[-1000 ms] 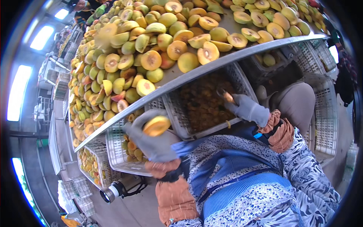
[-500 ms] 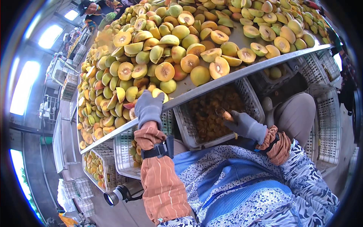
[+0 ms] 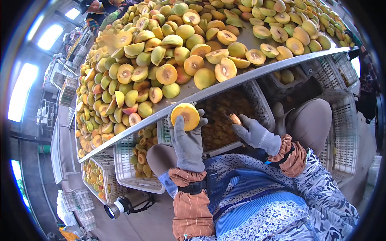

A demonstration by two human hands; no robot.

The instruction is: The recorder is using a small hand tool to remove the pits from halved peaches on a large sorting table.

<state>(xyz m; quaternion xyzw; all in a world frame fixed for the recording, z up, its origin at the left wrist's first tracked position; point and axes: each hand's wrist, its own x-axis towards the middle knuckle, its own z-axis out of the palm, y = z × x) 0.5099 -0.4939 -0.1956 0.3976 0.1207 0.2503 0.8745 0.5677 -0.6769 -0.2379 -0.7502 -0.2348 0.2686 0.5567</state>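
Note:
My gloved left hand [image 3: 186,138] holds a yellow fruit half [image 3: 185,114], cut face up with the pit cavity showing, just below the table's metal rim [image 3: 218,84]. To its right, my gloved right hand [image 3: 251,134] grips a small tool [image 3: 235,119] with a light handle and a dark tip, over a crate [image 3: 258,102] holding a brownish mass of small pieces in shadow. Above both hands, a large heap of halved yellow-green fruit [image 3: 144,56], some with reddish skin, covers the sloping table.
Crates of fruit halves [image 3: 136,168] stand under the table at left, with more crates [image 3: 343,132] at right. My bent legs flank the central crate. A black-and-white cylindrical object [image 3: 120,207] lies at lower left. A person in green gloves [image 3: 107,18] is at the far upper left.
My left hand went up to the heap and has come back down to the front of the rim with a fruit half held cut side up. My right hand stays over the crate with the tool.

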